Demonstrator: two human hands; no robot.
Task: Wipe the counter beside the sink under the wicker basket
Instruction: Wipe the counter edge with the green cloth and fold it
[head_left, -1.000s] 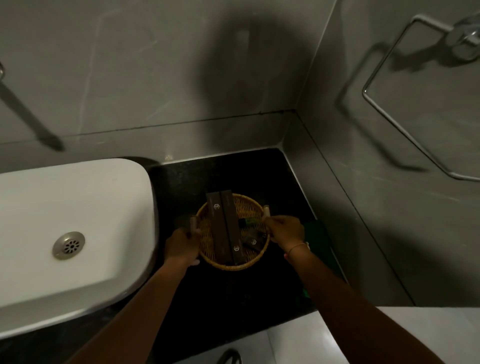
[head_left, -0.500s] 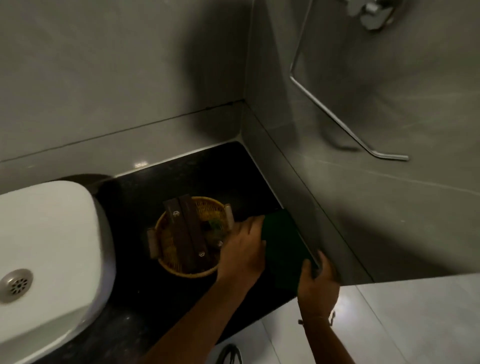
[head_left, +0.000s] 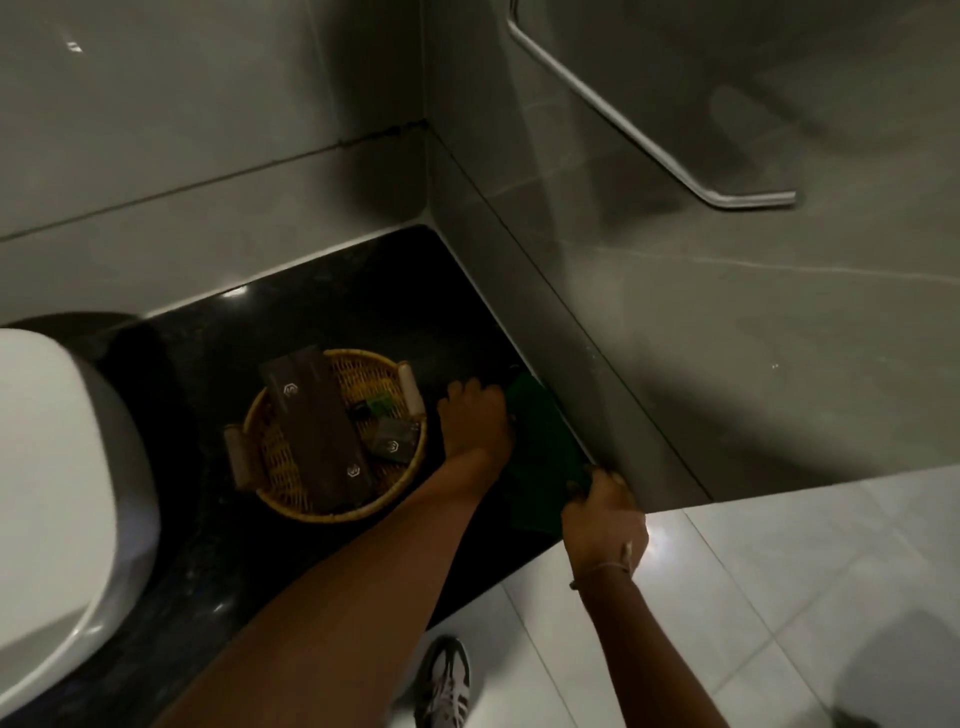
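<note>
At the far left, well away from both hands, the white sink (head_left: 57, 519) curves along the black counter (head_left: 322, 306). Between the sink and the left hand's fingers sits the wicker basket (head_left: 332, 436), upright on the counter, with a wooden handle on each side. Two long dark boxes (head_left: 317, 431) lie side by side across it, their far ends jutting over the rim away from the person, and a smaller dark packet (head_left: 395, 441) rests just beside them, on the side nearer the fingers.

The left hand (head_left: 475, 423) lies palm down on the counter just to the right of the basket's right handle. Its fingers are curled close together and reach onto the left edge of the green cloth (head_left: 540, 457); whether they grip it or only press on it cannot be told. The cloth lies flat on the counter against the grey wall's base, stretched between the two hands.

The right hand (head_left: 602, 512) sits at the counter's front corner, its fingers bunched and pinching the cloth's near end. A thin cord circles that wrist.

On the wall above and to the right of both hands hangs a bent metal towel bar (head_left: 675, 161). Below the forearms, a sneaker (head_left: 447, 686) stands on the pale tiled floor.
</note>
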